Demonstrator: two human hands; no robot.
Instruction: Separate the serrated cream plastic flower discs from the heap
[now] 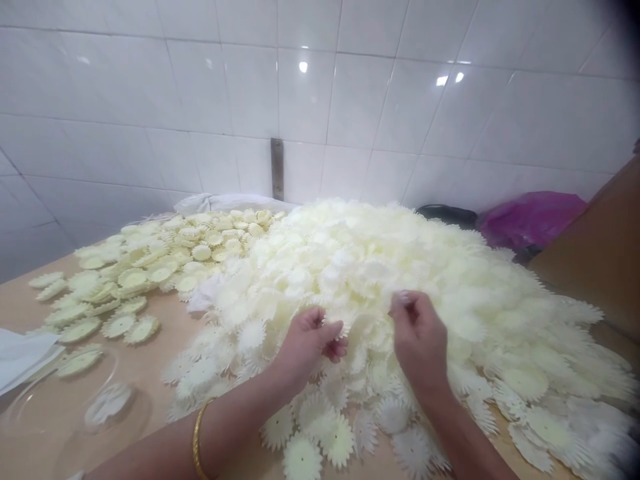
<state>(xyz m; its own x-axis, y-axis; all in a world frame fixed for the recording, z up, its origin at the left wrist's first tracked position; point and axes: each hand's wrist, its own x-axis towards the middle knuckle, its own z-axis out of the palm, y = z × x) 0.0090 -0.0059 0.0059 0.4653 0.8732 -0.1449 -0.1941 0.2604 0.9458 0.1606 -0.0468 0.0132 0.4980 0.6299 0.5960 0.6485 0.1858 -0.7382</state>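
A big heap of cream-white, petal-edged fabric flower discs (380, 280) covers the middle and right of the brown table (150, 353). My left hand (307, 340), with a gold bangle on the wrist, has its fingers curled and pinching a disc at the heap's front edge. My right hand (419, 333) is closed too, its fingertips pinching at discs on the heap just to the right. Both hands rest on the pile, a short gap apart.
A second spread of yellower flower discs (150, 267) lies at the left. Clear plastic lids or bowls (90, 407) and a white sheet (25, 353) sit at the front left. A magenta bag (533, 217) and a brown board (595, 253) stand at the right, against the white tiled wall.
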